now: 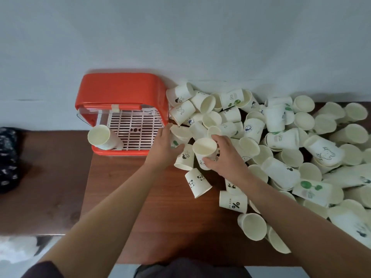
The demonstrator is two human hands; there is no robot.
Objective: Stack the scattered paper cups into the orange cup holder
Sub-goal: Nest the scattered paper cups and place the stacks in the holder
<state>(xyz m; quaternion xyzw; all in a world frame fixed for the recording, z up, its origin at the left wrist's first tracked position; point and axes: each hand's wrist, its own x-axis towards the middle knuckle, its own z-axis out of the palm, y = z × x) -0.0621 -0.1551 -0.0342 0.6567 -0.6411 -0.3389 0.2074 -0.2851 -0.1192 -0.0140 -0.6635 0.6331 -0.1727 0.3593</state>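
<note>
1 "NICE" cup (232, 201); right hand (224, 157) grips panda cup (204, 148).

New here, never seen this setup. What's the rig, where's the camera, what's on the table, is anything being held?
There is no machine here: a person works with two bare hands. The single picture comes from a camera worn on the person's head, looking forward and down, so the arms enter from the bottom. On the brown table stands an orange cup holder with a lone cup on its white slatted tray. To its right lies a big pile of loose paper cups. The right hand holds an upright cup, thumb and fingers curled round it. The left hand reaches into the pile beside the holder; whether it holds anything cannot be told.
</note>
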